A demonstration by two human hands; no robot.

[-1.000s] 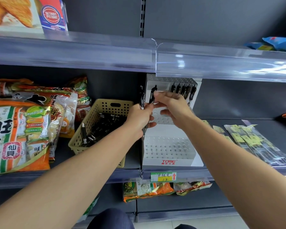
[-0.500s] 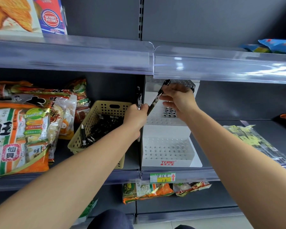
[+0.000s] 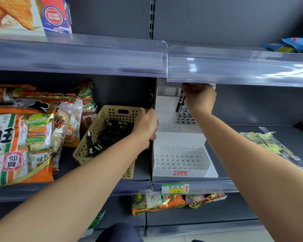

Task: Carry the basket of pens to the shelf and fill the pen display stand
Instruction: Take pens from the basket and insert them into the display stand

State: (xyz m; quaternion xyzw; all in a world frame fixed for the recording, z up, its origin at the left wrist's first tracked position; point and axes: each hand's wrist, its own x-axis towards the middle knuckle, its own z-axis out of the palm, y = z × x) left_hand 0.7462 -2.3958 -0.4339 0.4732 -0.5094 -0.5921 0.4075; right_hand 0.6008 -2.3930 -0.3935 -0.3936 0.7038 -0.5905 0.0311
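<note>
At the left of the shelf point(image 3: 143, 165), orange snack bags point(image 3: 21, 137) lean upright. Just beside them sits the beige basket point(image 3: 82, 151), with a heap of loose black pens point(image 3: 108, 137) inside. Your left hand point(image 3: 145, 124) hangs over the basket's right rim, between the basket and the stand. Its fingers are curled around an upright pen point(image 3: 151, 102), whose top pokes out above your fist. You cannot tell whether that fist holds more than one. Right of the basket stands the white tiered pen display stand point(image 3: 164, 135), with its front and middle rows of holes bare. Your right hand point(image 3: 198, 98) is up at the stand's top tier, partly tucked under the clear rail point(image 3: 234, 70) of the shelf above. It pinches a black pen point(image 3: 179, 103) that tilts tip-down. A few seated pens point(image 3: 184, 111) stand just below it. Flat yellow-labelled packets point(image 3: 273, 147) lie well apart on the right.
</note>
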